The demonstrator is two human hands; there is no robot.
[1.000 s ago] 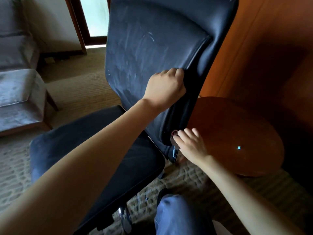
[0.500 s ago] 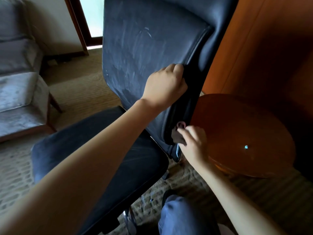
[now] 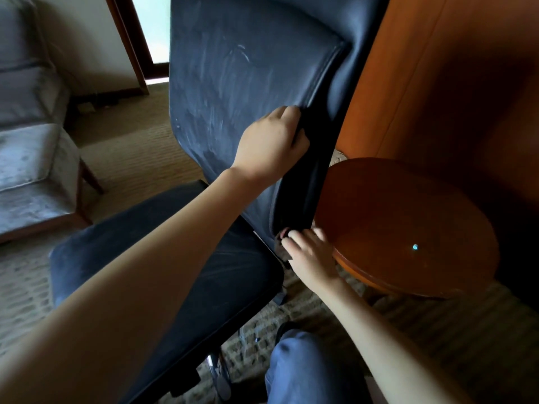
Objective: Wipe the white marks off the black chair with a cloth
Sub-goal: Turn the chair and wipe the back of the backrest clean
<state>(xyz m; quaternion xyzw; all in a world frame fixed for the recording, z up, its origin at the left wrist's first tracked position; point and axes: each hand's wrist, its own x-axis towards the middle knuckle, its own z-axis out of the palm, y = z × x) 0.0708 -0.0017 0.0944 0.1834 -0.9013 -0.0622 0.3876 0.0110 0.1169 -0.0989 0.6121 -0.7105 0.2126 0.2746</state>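
**A:** Where's the chair (image 3: pixel 315 182) sitting in shot?

**B:** It's filling the centre & top of frame. The backrest (image 3: pixel 262 33) is rising to the top edge and the seat (image 3: pixel 140 246) is running down twd lower left.

**A:** How's it looking?

**B:** Black padded cover, going dull grey. White marks (image 3: pixel 224 91) are smearing across the backrest face, upper centre, w/ a few sharper chalky strokes higher up. Seat's showing faint streaks too.

**A:** Grips?

**B:** Left grip (image 3: pixel 271 144) is wrapping its fingers tight round the backrest's right-hand edge, mid frame. Right grip (image 3: pixel 309 255) is bending its fingers over a small dark cloth (image 3: pixel 281 246). It's pressing the cloth against the bottom of that same edge, lower centre, just beside the round worktop (image 3: pixel 408 217).

**A:** And handling?

**B:** Judging only: the chair's prob. heavy-ish and maybe turning on its base, so it's needing a steadying hand. That firm side edge is the spot to be holding. Padding's likely giving a bit under pressure, and the cover's looking smooth, so the cloth should be sliding easily. Cloth itself is looking soft & light, so bunching it under the fingertips is working best.
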